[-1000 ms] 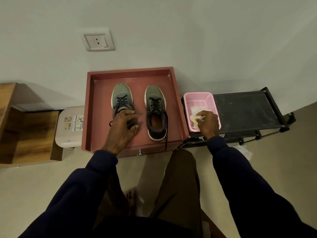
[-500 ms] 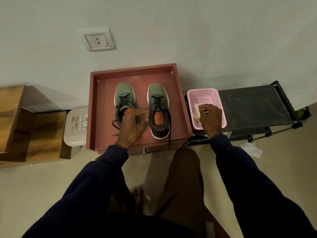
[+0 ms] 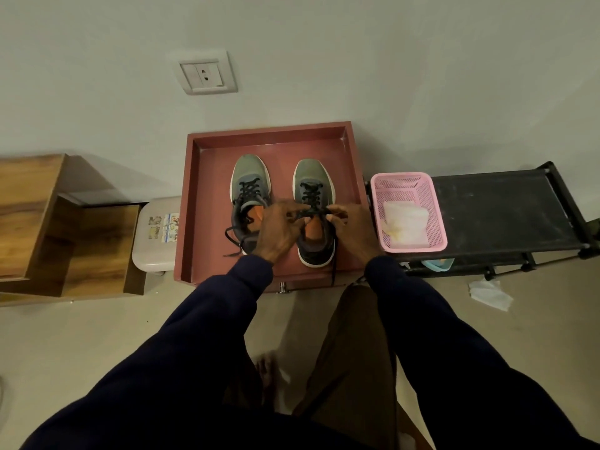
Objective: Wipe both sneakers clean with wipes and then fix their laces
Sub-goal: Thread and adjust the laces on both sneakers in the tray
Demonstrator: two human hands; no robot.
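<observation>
Two grey-green sneakers with black laces and orange insoles stand side by side, toes toward the wall, in a red-brown tray. Over the tongue of the right sneaker, my left hand and my right hand each pinch an end of its black laces. One lace end hangs over the tray's front edge. The left sneaker lies untouched, its laces loose and trailing to the left. A pack of white wipes sits in a pink basket to the right.
The pink basket rests on a black low rack. A crumpled white wipe lies on the floor below it. A white plastic stool and a wooden cabinet stand left of the tray. My legs are below.
My right hand left the wipes in the pink basket and came over to the right sneaker. My left hand shifted from the left sneaker to the right sneaker's laces.
</observation>
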